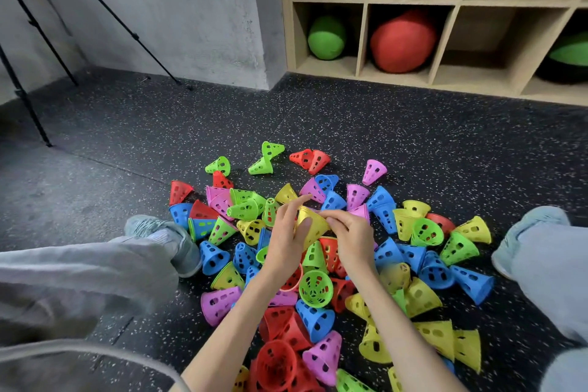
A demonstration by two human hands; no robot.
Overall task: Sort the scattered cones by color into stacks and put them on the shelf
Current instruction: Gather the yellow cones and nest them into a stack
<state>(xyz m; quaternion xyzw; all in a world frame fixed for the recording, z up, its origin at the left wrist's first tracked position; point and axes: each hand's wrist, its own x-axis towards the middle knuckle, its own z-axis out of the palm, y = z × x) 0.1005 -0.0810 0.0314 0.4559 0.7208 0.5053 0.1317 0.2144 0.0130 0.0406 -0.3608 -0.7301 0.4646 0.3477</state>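
I see both hands over the pile's middle, left hand and right hand pinching one yellow cone between curled fingers, scattered cones hemmed by shoes either side, bare floor open toward the far shelf.

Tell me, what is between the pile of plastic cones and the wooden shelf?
In the head view, only bare black speckled rubber floor separates the scattered plastic cones from the wooden cubby shelf. Both hands, left and right, hold a yellow cone.

Dark speckled rubber floor carries a scattered heap of perforated coloured cones and tripod feet.
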